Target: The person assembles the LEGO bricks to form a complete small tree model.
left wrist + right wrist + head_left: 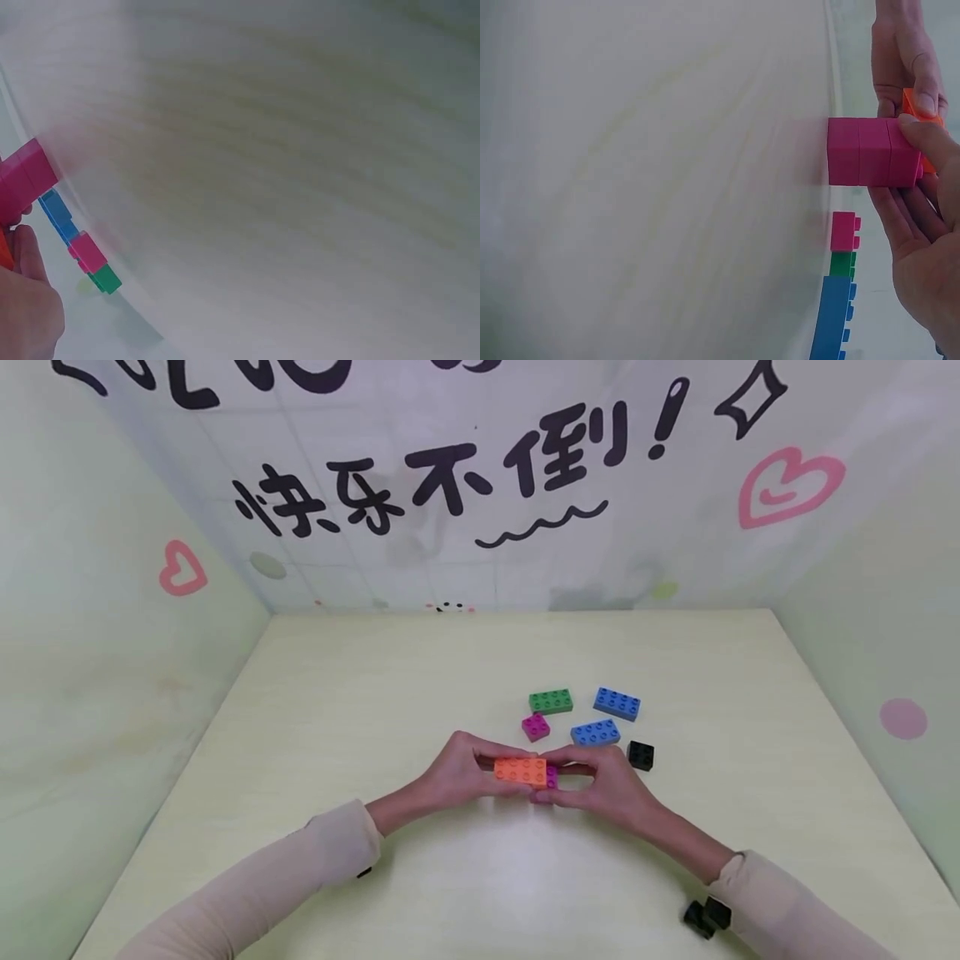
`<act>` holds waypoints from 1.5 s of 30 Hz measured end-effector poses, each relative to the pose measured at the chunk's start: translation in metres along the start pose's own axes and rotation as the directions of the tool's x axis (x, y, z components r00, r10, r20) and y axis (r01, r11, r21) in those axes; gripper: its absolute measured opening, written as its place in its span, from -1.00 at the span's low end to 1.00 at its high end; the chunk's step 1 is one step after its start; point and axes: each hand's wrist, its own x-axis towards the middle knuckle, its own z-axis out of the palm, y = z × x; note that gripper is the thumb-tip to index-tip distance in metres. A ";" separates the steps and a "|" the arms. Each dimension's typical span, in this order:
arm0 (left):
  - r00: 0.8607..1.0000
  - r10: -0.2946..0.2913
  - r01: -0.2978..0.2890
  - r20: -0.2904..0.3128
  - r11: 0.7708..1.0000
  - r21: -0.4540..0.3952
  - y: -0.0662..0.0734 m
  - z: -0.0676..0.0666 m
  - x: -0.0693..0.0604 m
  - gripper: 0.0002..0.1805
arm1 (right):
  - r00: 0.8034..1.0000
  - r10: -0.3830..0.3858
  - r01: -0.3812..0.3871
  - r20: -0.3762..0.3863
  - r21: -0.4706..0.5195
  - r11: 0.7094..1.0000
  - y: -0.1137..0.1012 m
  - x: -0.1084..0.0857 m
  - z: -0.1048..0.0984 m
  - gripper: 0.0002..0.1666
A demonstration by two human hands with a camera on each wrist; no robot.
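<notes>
In the head view my left hand (465, 768) pinches an orange eight-stud brick (520, 772) between thumb and fingers. My right hand (607, 781) holds a magenta stack (552, 777), its thumb in front and fingers behind. Three magenta bricks (861, 152) make up this stack in the right wrist view, with studs on its top end. The orange brick (908, 101) is close to that end, partly hidden by the stack and the right thumb. Whether the two are joined, I cannot tell. The left wrist view catches only part of the left hand (31, 311) and the magenta stack (26, 178).
Beyond the hands lie a green brick (551, 701), a small magenta brick (536, 727), a blue brick (617, 703) and another blue brick (596, 732). A black brick (641, 756) is beside the right hand. Black pieces (705, 917) lie against the right sleeve.
</notes>
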 end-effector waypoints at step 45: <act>0.996 0.040 -0.059 0.086 0.971 0.230 0.012 -0.006 0.005 -0.48 | 0.997 -0.060 0.060 0.038 0.012 0.998 0.003 -0.001 -0.005 -0.49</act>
